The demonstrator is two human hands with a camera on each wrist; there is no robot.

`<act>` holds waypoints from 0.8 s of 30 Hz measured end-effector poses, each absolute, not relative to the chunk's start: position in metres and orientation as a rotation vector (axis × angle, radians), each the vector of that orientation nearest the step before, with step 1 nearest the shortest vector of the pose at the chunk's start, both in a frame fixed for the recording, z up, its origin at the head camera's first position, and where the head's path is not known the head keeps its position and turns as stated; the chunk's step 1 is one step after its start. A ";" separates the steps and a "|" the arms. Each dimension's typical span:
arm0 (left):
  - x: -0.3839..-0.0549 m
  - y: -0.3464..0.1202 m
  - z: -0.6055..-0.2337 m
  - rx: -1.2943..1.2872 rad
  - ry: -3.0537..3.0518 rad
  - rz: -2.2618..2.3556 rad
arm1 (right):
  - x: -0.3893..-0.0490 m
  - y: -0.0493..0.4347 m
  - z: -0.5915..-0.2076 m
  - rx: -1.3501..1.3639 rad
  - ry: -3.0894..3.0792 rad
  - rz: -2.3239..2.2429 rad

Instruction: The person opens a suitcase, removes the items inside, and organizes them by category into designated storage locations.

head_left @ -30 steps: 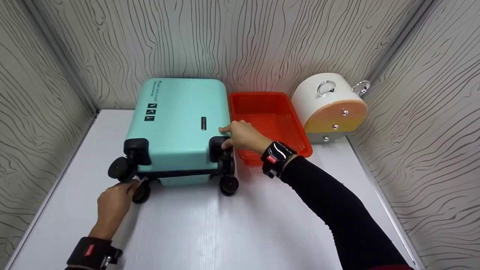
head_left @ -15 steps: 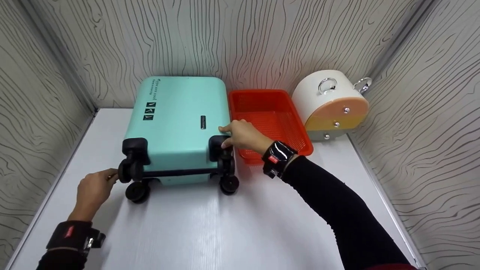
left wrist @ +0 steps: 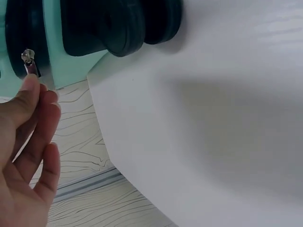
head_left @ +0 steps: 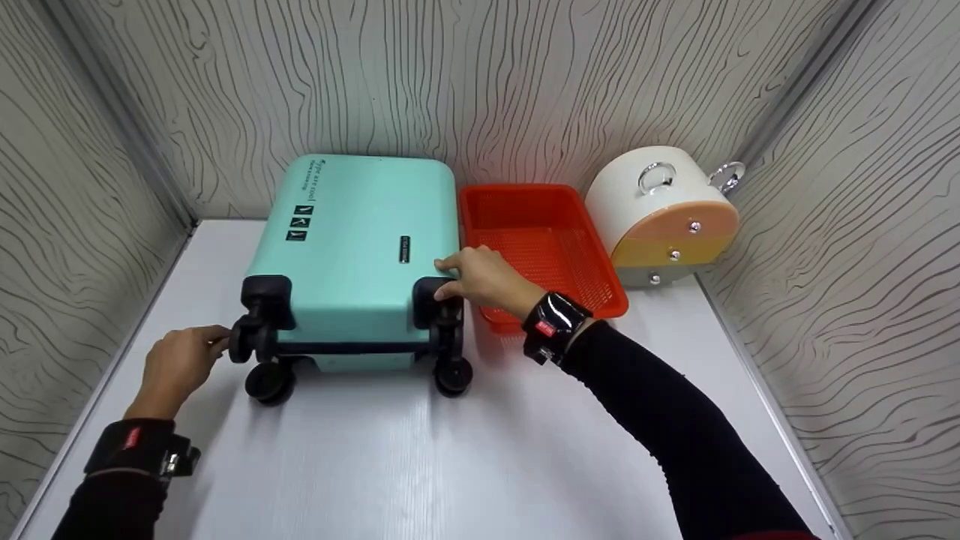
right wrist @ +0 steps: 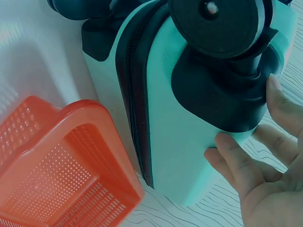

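Observation:
A mint-green suitcase (head_left: 375,225) lies flat with its black wheels toward me. My left hand (head_left: 180,360) is at its near left corner, beside a wheel. In the left wrist view, the thumb and fingertips pinch a metal zipper pull (left wrist: 31,66) on the black zipper strip; the other fingers are loosely bent. My right hand (head_left: 491,279) holds the near right corner, fingers on the green shell and thumb on the black corner guard (right wrist: 222,97). The zipper (right wrist: 132,94) shows along the suitcase's right side in the right wrist view.
Right of the suitcase stands an orange-red perforated plastic basket (head_left: 600,289), close beside it. Farther right is a white, round-topped drawer box (head_left: 637,176) with coloured drawers. Wood-grain panels (head_left: 510,82) enclose the white table (head_left: 375,465) at the back and sides.
My left hand has moved left with the zipper pull, from under the near edge round the left corner. The near left wheel has swivelled. My right hand has stayed on its corner.

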State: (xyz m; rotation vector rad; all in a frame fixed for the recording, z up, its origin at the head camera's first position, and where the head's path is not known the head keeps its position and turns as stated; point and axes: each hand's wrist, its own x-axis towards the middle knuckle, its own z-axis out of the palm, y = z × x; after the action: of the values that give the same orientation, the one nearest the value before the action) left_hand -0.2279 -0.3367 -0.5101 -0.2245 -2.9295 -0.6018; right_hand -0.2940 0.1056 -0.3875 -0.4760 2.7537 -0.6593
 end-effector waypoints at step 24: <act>-0.252 -0.345 -0.455 -0.357 -3.031 -0.604 | -0.294 0.104 -0.393 -0.503 2.747 -0.699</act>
State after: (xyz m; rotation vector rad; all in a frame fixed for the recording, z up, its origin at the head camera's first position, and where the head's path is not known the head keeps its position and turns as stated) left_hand -0.2524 -0.3451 -0.4548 -0.3570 -3.0305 -0.6036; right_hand -0.2945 0.1041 -0.3925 -0.5033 2.7473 -0.6990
